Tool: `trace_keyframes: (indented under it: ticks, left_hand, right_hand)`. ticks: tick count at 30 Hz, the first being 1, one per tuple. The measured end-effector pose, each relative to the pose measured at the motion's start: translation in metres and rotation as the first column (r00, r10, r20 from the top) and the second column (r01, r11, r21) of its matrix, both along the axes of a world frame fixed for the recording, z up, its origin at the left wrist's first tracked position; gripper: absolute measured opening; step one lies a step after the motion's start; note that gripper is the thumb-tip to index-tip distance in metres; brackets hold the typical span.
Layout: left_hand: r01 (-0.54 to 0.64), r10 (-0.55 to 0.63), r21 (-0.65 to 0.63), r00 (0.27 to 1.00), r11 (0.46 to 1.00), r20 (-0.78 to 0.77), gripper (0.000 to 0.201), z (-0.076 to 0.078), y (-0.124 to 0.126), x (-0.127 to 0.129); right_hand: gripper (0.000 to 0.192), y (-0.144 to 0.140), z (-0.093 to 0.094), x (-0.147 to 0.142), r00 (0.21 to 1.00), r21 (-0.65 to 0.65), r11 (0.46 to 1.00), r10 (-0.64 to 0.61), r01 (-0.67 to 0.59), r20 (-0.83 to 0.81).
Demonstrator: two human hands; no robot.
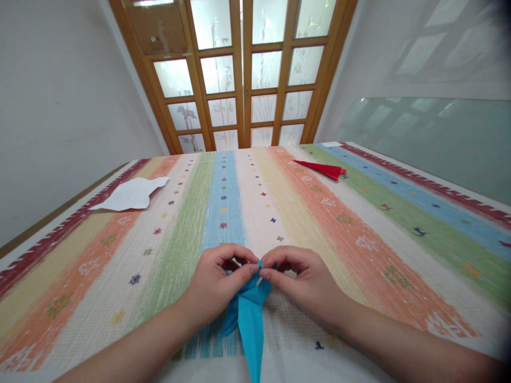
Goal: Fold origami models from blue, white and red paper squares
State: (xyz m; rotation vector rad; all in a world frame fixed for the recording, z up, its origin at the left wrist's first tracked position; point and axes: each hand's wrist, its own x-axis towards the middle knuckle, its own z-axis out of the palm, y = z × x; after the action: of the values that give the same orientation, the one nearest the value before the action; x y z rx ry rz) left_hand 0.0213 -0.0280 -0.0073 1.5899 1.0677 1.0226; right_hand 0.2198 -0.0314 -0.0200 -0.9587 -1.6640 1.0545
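A piece of folded blue paper (250, 324) is between my hands at the near edge of the table, a long pointed flap hanging toward me. My left hand (219, 276) pinches its upper end between thumb and index finger. From the other side, my right hand (305, 279) pinches the same small tip, thumb and index finger pressed together. The two sets of fingertips almost meet there. A small whitish bit shows on the blue paper just below them. Part of the paper on the left is hidden behind my left hand.
A striped, patterned cloth covers the table (191, 229). White paper (130, 194) with an uneven outline lies at the left. A folded red paper piece (322, 169) rests at the far right. Beyond the table stand wood-framed glass doors (241, 80); walls flank both sides.
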Motion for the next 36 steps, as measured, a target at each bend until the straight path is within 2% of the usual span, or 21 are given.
trace_keyframes:
  ticks: [9, 15, 22, 26, 30, 36]
  left_hand:
    - [-0.021, 0.021, 0.039, 1.0, 0.999, -0.014, 0.006, 0.0, 0.0, 0.002]
    - [-0.048, 0.048, 0.048, 0.999, 0.998, 0.008, 0.005, -0.001, -0.001, 0.003]
    - [-0.092, 0.091, 0.044, 0.996, 0.995, 0.015, 0.004, 0.001, -0.003, 0.006]
    - [-0.103, 0.103, 0.0, 0.994, 0.995, 0.048, 0.007, 0.002, -0.002, 0.007]
    - [-0.116, 0.127, -0.1, 0.985, 0.988, 0.114, 0.015, 0.004, 0.003, 0.006]
    - [-0.012, 0.024, -0.174, 0.997, 0.985, 0.069, 0.027, 0.0, 0.007, 0.002]
  right_hand:
    - [0.008, 0.001, 0.002, -0.003, 0.999, 0.018, 1.0, -0.007, 0.007, -0.033]
    - [0.005, -0.001, 0.001, -0.004, 0.998, -0.012, 0.998, -0.064, 0.064, -0.003]
    - [0.012, -0.002, 0.005, -0.006, 0.996, -0.065, 0.994, -0.085, 0.082, -0.04]
    - [0.017, -0.001, 0.008, -0.006, 0.993, -0.133, 0.989, -0.076, 0.063, -0.093]
    - [0.023, 0.002, 0.008, -0.005, 0.981, -0.22, 0.975, -0.067, 0.026, -0.182]
    - [0.027, 0.004, 0.009, -0.003, 0.976, -0.25, 0.968, -0.068, 0.015, -0.205]
